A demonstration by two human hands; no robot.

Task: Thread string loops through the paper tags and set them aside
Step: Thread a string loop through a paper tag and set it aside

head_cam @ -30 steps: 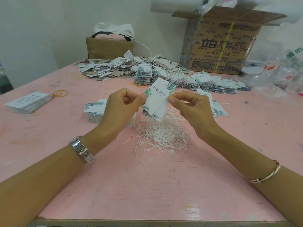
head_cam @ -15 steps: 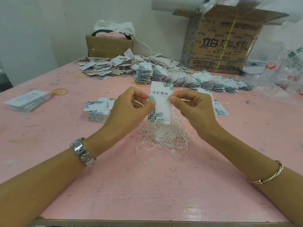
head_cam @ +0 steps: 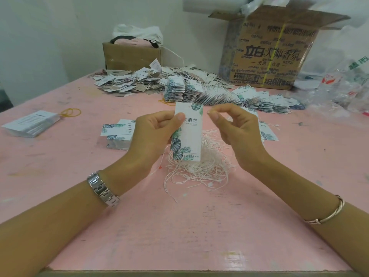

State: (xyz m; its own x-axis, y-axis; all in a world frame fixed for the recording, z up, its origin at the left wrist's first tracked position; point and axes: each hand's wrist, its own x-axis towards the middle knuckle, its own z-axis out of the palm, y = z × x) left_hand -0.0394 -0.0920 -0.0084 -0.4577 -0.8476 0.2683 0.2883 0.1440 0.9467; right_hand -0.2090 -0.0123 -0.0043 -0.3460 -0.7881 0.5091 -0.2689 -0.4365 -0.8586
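My left hand (head_cam: 153, 134) holds a white paper tag (head_cam: 189, 134) with green leaf print upright above the table, thumb pressed on its face. My right hand (head_cam: 237, 130) is just right of the tag's top edge, thumb and forefinger pinched together, apparently on a thin string end too fine to make out. A tangled heap of white string loops (head_cam: 201, 170) lies on the pink table (head_cam: 179, 232) under the tag. A short stack of unthreaded tags (head_cam: 117, 134) sits left of my left hand. A long row of finished tags (head_cam: 229, 96) stretches behind my hands.
A loose pile of other tags (head_cam: 127, 80) lies at the back left, before a small cardboard box (head_cam: 131, 56). A large printed carton (head_cam: 271, 50) stands back right, plastic bags (head_cam: 343, 90) beside it. A banded card stack (head_cam: 32, 122) and yellow rubber bands (head_cam: 70, 112) lie far left.
The tag has turned from tilted to upright and faces me. My right hand has come off the tag's edge and now pinches beside its top corner.
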